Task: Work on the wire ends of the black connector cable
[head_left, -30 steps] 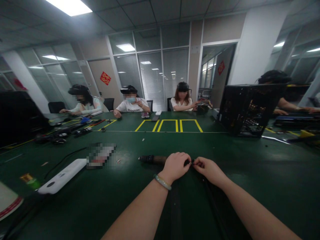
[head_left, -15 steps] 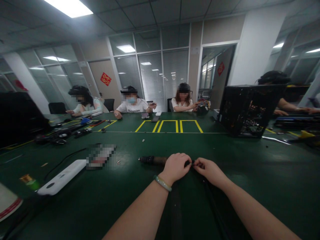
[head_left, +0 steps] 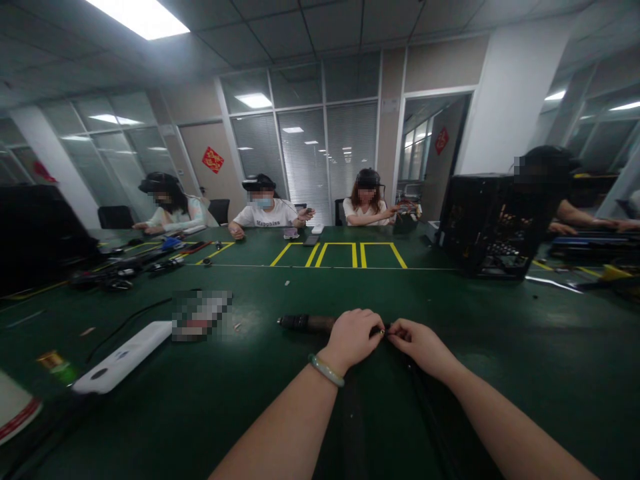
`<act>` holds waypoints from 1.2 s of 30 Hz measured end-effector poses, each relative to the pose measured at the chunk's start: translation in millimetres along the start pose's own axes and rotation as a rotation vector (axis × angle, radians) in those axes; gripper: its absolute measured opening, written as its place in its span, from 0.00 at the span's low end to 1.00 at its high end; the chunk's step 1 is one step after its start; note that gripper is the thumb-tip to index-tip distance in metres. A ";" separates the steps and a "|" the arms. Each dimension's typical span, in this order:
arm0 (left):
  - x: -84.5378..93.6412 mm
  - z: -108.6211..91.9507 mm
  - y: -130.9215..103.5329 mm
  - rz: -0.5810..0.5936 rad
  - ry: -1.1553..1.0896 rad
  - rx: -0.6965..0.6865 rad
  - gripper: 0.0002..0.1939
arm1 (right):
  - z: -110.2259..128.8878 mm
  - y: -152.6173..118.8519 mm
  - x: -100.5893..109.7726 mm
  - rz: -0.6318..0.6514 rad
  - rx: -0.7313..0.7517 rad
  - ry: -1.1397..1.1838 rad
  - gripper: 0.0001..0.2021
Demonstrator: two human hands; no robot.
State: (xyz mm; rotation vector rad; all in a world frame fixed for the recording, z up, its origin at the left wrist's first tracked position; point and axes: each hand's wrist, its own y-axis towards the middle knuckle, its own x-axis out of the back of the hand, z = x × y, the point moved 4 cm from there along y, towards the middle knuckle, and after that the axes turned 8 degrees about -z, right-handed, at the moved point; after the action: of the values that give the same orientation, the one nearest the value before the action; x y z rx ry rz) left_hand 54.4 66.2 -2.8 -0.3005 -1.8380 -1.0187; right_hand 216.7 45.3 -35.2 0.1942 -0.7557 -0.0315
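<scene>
An electric screwdriver (head_left: 295,323) with a black nose and a silver tip lies sideways on the green table, its tip towards the left. My left hand (head_left: 353,337), a jade-like bangle at its wrist, is closed round the screwdriver's rear part and covers it. Close beside it, my right hand (head_left: 419,341) pinches the end of a black cable (head_left: 411,365) against the tool's back end. A small brass-coloured glint shows between the two hands. Whether the cable's end is joined to the tool, I cannot tell. The cable runs down towards the table's near edge.
On the left lie a white power strip (head_left: 123,353), a blurred-out flat object (head_left: 203,317), a small green bottle (head_left: 63,368) and a paper cup (head_left: 15,410). A black computer case (head_left: 493,223) stands at the right. Several co-workers sit across the table.
The view has shifted very slightly. Both hands stay at the screwdriver's rear end, with only tiny finger movement.
</scene>
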 end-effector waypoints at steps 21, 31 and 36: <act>0.8 0.5 -0.7 -0.018 -0.028 -0.008 0.03 | 0.1 -0.1 0.3 -0.003 0.014 0.004 0.08; -1.6 0.8 -0.3 -0.016 -0.029 -0.009 0.04 | -3.5 1.1 -1.6 -0.019 0.026 0.010 0.08; -2.3 1.6 -1.1 -0.027 -0.045 0.002 0.04 | -1.4 -0.1 -0.3 -0.009 0.013 0.004 0.07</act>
State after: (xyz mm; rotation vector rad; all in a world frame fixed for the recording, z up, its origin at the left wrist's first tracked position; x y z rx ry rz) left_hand 53.9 67.3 -5.5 -0.3004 -1.8878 -1.0366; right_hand 217.5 45.5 -36.5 0.2096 -0.7508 -0.0344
